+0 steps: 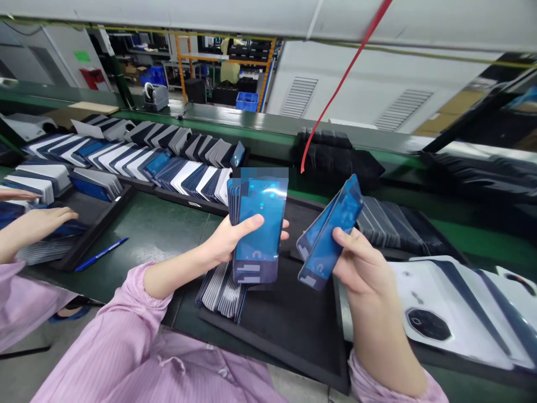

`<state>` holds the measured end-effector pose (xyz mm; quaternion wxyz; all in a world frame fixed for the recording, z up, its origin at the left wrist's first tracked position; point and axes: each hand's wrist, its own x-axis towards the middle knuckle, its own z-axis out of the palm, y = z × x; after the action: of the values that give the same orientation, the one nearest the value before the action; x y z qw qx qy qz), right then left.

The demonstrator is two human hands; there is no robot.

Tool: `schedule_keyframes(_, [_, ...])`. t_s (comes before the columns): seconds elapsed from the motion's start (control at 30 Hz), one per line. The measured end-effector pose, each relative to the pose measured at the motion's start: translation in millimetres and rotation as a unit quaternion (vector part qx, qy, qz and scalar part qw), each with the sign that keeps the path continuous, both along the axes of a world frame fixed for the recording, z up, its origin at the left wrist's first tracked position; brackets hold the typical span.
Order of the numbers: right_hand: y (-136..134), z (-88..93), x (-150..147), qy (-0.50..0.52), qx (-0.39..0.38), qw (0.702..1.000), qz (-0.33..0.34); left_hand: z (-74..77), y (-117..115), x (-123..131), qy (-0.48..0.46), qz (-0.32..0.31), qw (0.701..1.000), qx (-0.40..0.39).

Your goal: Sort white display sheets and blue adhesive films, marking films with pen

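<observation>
My left hand [224, 242] is closed around a stack of phone panels [260, 224] covered in glossy blue film, its thumb across the front one. My right hand [363, 258] pinches a couple of similar phone panels [331, 240], fanned apart and tilted, just right of that stack. Beneath both hands lies a black foam tray [293, 319]. Along its left side stand several thin panels [222, 291] packed on edge, partly hidden by the left hand's stack.
White phone back covers [453, 308] lie at the right. Long rows of panels [138, 159] stand in trays at the back left. A blue pen [100, 254] rests on the green table [155, 224]. At far left is a co-worker's hand [42, 224]. A red cord [335, 89] hangs ahead.
</observation>
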<state>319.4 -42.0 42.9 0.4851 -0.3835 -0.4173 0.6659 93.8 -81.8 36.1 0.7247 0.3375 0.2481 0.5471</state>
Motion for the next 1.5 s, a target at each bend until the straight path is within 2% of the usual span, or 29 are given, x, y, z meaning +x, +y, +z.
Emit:
schedule_keyframes(0.1, [-2.1,-1.5,-1.3,-0.004,-0.013,1.0,0.007,-3.5,3.0,0.7,-0.032,-0.018,0.999,-0.006])
schedule_keyframes(0.2, [-4.6,-3.1,-0.6,-0.026,0.006,1.0,0.015,-5.7,5.8,1.3,-0.068,-0.038,0.997,-0.003])
schedule_keyframes(0.53, [-14.5,9.5,-11.5,-0.049,0.022,0.997,-0.047,-1.9,5.1,2.6,-0.078,-0.019,0.997,-0.023])
schedule_keyframes(0.6, [-16.7,8.4,-12.7,-0.055,0.042,0.997,-0.037,-3.6,4.5,2.8,-0.076,-0.017,0.997,-0.022])
schedule_keyframes(0.7, [-19.8,3.4,-14.1,-0.063,0.051,0.996,0.026,-8.3,2.8,3.5,-0.052,-0.016,0.998,-0.026])
schedule_keyframes(0.77, [-21.0,-1.5,-16.4,-0.064,0.042,0.996,0.055,-12.0,1.0,4.6,-0.014,0.025,0.999,-0.037])
schedule_keyframes(0.9, [-21.3,-11.4,-26.1,-0.06,0.038,0.995,0.076,-16.0,-1.8,9.7,0.077,0.175,0.98,-0.054])
schedule_keyframes(0.97, [-20.8,-13.8,-31.3,-0.06,0.055,0.995,0.061,-15.4,-1.6,12.9,0.092,0.201,0.975,-0.037])
schedule_keyframes(1.13, [-15.6,-9.7,-30.6,-0.056,0.074,0.994,-0.052,-11.7,2.2,14.7,0.075,0.216,0.973,-0.023])
schedule_keyframes(1.2, [-11.4,-6.2,-23.4,-0.042,0.05,0.996,-0.057,-9.8,3.1,12.0,0.047,0.184,0.982,-0.02])
schedule_keyframes(1.33, [-3.4,-0.7,-6.9,-0.03,0.01,0.999,-0.021,-4.8,3.0,5.2,-0.038,0.056,0.998,-0.004])
schedule_keyframes(1.5, [-1.9,-0.5,1.0,-0.031,-0.016,0.999,-0.02,-1.6,2.8,2.2,-0.068,0.029,0.997,0.0])
